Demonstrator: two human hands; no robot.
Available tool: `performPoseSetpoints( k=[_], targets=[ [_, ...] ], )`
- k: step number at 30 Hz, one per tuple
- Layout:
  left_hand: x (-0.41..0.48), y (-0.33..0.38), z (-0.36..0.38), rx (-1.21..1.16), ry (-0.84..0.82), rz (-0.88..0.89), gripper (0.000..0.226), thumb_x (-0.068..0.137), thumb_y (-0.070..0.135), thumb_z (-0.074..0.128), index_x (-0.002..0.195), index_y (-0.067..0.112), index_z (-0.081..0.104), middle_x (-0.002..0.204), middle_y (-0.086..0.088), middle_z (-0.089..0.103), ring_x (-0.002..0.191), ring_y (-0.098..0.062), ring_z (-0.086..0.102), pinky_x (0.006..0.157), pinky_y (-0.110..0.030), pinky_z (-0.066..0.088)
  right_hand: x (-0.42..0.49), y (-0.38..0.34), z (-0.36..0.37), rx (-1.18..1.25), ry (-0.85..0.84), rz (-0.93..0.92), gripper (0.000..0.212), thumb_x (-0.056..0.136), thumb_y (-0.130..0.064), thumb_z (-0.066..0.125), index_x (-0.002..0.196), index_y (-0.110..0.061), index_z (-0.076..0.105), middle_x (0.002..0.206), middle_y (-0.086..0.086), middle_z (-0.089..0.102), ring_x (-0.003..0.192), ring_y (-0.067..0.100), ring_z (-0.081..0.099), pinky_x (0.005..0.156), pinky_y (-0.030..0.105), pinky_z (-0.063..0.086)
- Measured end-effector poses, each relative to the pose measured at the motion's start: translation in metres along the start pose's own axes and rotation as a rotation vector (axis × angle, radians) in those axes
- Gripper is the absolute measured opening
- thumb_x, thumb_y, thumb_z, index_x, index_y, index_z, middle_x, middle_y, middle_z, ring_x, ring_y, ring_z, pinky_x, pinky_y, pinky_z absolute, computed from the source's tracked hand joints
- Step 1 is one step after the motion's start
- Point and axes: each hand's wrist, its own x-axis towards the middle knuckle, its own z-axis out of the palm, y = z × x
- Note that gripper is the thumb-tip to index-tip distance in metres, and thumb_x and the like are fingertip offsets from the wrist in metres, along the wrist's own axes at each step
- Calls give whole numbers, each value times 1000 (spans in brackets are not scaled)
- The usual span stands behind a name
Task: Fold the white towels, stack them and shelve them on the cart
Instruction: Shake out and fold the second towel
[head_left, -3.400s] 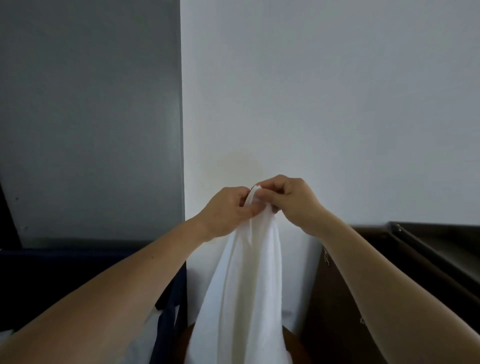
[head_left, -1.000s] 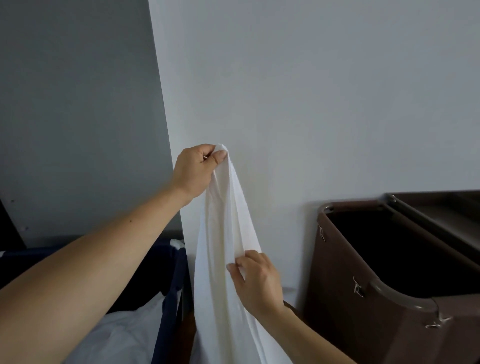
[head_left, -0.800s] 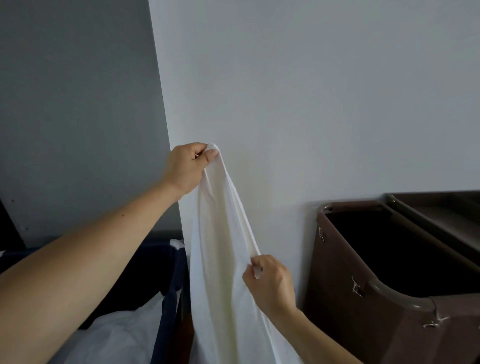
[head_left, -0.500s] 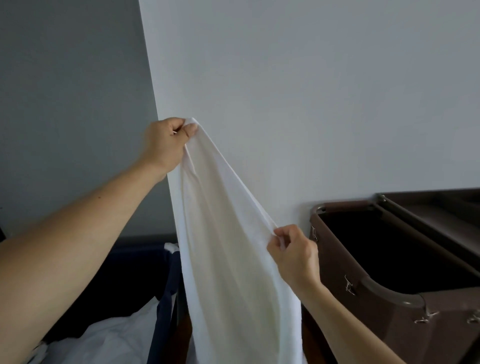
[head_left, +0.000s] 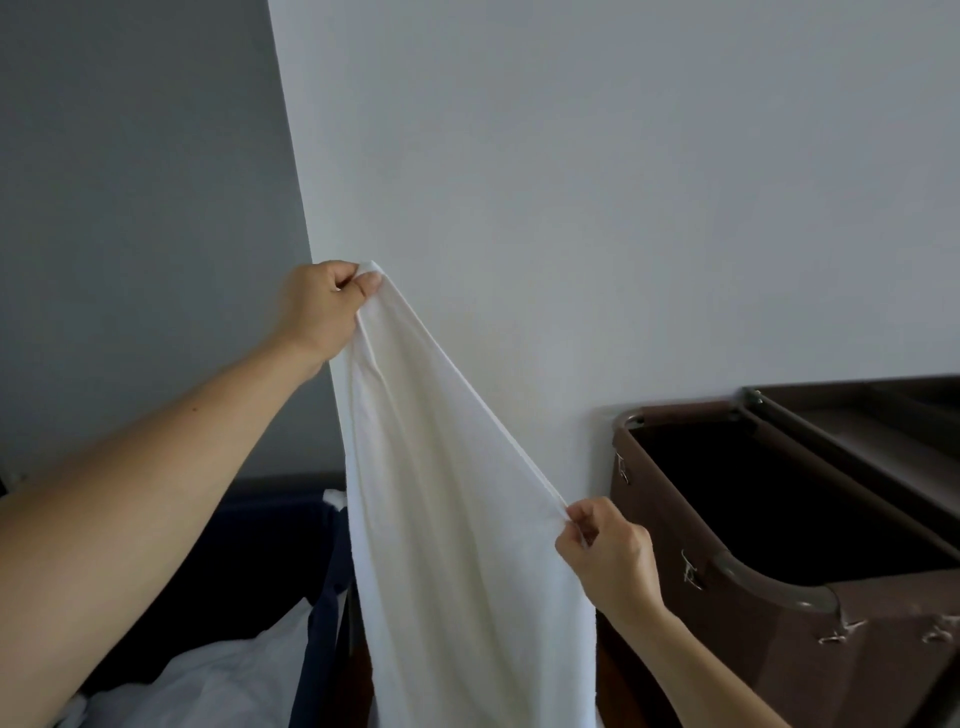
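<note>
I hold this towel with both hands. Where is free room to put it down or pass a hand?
The brown bin is open on top, its dark inside showing nothing. Beyond it, the tray looks bare. A hand can pass between the slanted edge of the towel and the bin. Crowded: the blue hamper, holding white linen.

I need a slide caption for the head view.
Left hand holds a white towel high; right hand pinches its edge lower.

At the lower left a navy fabric hamper (head_left: 318, 649) holds a heap of white linen (head_left: 208, 686), piled against its right wall. At the right stands a brown cart bin (head_left: 727, 654), its inside dark.
</note>
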Motion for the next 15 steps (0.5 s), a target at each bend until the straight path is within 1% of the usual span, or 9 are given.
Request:
performPoseSetpoints(
  k=[2,4,5,7,9,11,13,14,15],
  targets=[
    [-4,-4,-1,3,-9,-23,57,76,57,60,81,0,62,77,-4,50,71,-18,46,68,-34,39,2,2,-4,54,-2,3,29,88,-12,67,110,-28,57,71,-12,66,67,3,63,62,11,49],
    [-7,-12,-2,0,-7,-57,37,84,48,62,83,11,63,79,-5,50,73,-18,46,70,-34,38,7,3,-7,62,-31,49,25,93,-14,63,117,-22,62,74,-10,66,65,3,61,58,5,44],
    [-9,-16,-2,-7,-9,-64,37,87,43,63,83,6,63,80,-5,50,74,-19,46,70,-34,38,9,4,-6,37,-44,72,19,95,-17,61,113,-17,67,75,-11,65,64,4,60,54,6,43],
    [-11,-23,-3,-24,-13,-99,48,89,41,63,85,-8,60,80,-5,49,73,-20,45,70,-35,38,12,5,-4,-18,-53,99,15,98,-22,55,104,-16,67,75,-12,62,65,6,58,50,11,41],
    [-14,-28,-6,-26,13,-150,52,89,41,63,88,-11,58,80,-5,50,73,-20,45,69,-35,38,16,4,-4,-37,-53,129,13,101,-26,49,94,-22,60,76,-11,60,69,11,59,59,22,46],
    [-19,-32,-9,-30,61,-228,39,96,31,60,88,-7,61,81,-8,50,75,-22,46,69,-35,37,23,-1,-8,-27,-31,130,17,102,-26,46,86,-26,52,77,-11,59,76,19,60,70,35,49],
    [-30,-30,-13,45,127,-273,28,98,25,55,81,3,58,74,-10,47,72,-22,44,64,-31,35,32,-15,-14,-3,5,67,19,102,-25,45,83,-25,50,75,-11,57,78,22,58,69,34,43],
    [-41,-22,-11,143,140,-257,28,98,24,53,76,6,53,67,-9,45,67,-21,43,58,-30,31,37,-27,-17,-3,8,5,19,102,-25,46,84,-24,51,74,-12,56,76,21,57,67,32,40],
    [-53,-13,-6,243,97,-204,30,97,25,53,73,8,52,64,-4,45,64,-21,42,55,-30,30,43,-42,-19,-20,-8,-79,17,102,-25,47,86,-22,53,73,-13,56,75,20,56,67,30,37]
  ],
)
